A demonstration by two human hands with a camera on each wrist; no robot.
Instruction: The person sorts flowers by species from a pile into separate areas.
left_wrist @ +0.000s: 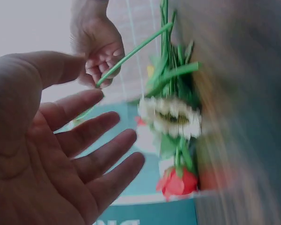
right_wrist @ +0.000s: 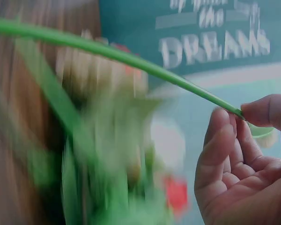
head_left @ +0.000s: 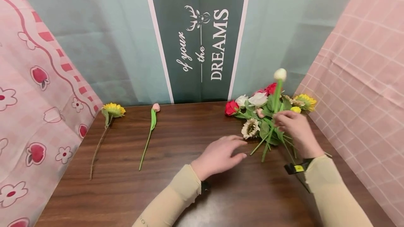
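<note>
At right of frame, the right hand (head_left: pixel 295 125) pinches a white bud stem (head_left: pixel 277 97) above the flower pile (head_left: pixel 262 115), lifting it free, while the left hand (head_left: pixel 221 155) hovers spread wide, holding nothing.

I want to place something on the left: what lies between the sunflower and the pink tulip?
In the head view, only bare table lies between the sunflower and the pink tulip.

Flower pile (head_left: pixel 265 115) right on table (head_left: pixel 189 192), two stems (head_left: pixel 148 132) left.
</note>
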